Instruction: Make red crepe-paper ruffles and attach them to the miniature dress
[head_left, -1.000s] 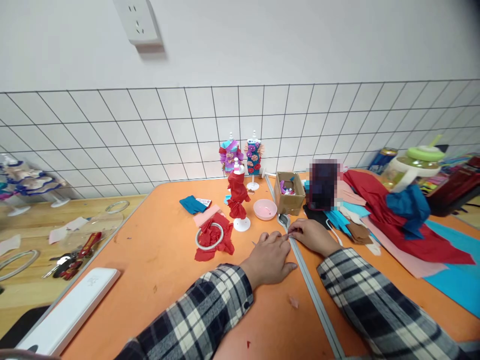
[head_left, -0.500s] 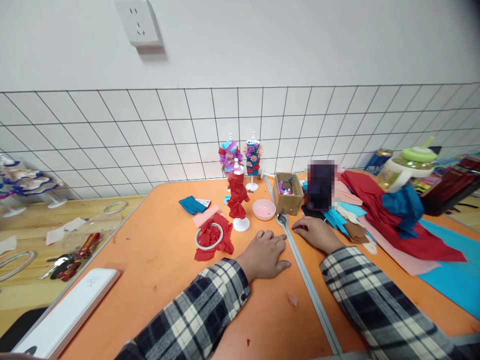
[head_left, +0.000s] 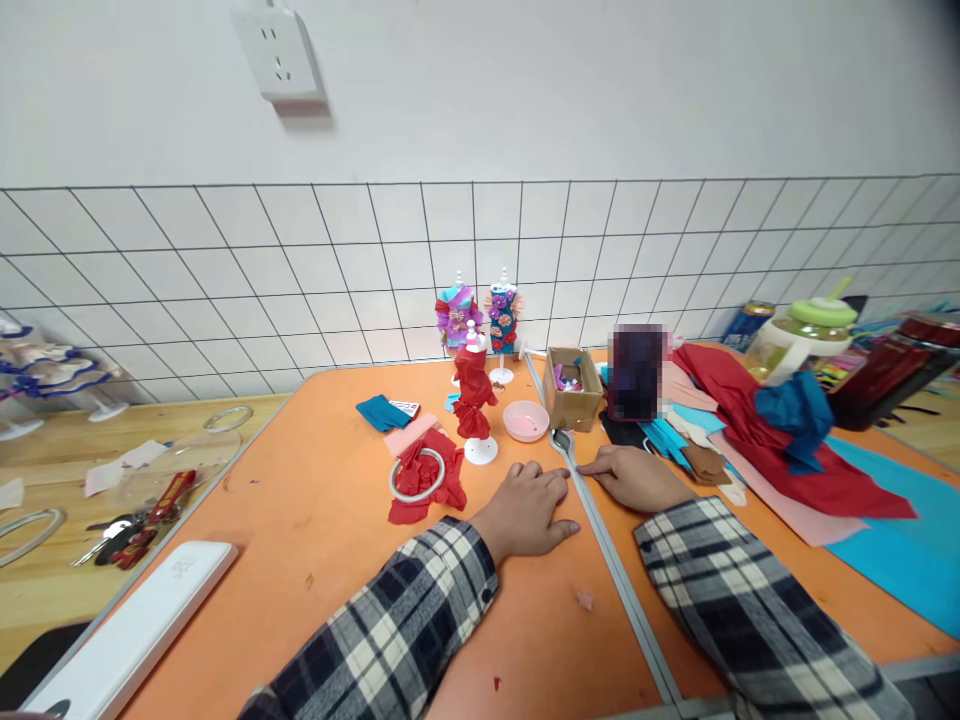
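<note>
My left hand (head_left: 527, 508) lies palm down on the orange table, fingers spread and nothing held. Across the grey seam strip, my right hand (head_left: 637, 478) rests with its index finger stretched toward the strip and the other fingers loosely bent; it holds nothing that I can see. Just beyond both hands is a metal spoon (head_left: 561, 440); whether a fingertip touches it I cannot tell. A small white dress form (head_left: 481, 450) wrapped in crumpled red cloth (head_left: 473, 380) stands ahead of my left hand. Left of it, an embroidery hoop (head_left: 394, 486) lies on red fabric (head_left: 452, 490).
Behind stand two decorated dress forms (head_left: 459, 318), a pink bowl (head_left: 526, 421), a cardboard box (head_left: 571, 408) and a blurred phone-like object (head_left: 637, 375). Fabric pieces (head_left: 810, 480), a lidded jug (head_left: 799, 340) and a dark red bottle (head_left: 892, 370) fill the right. A white power bank (head_left: 142, 620) lies front left.
My right hand has shifted slightly left, and its index finger now points to the strip. My left hand stays in place. The camera view has moved a little.
</note>
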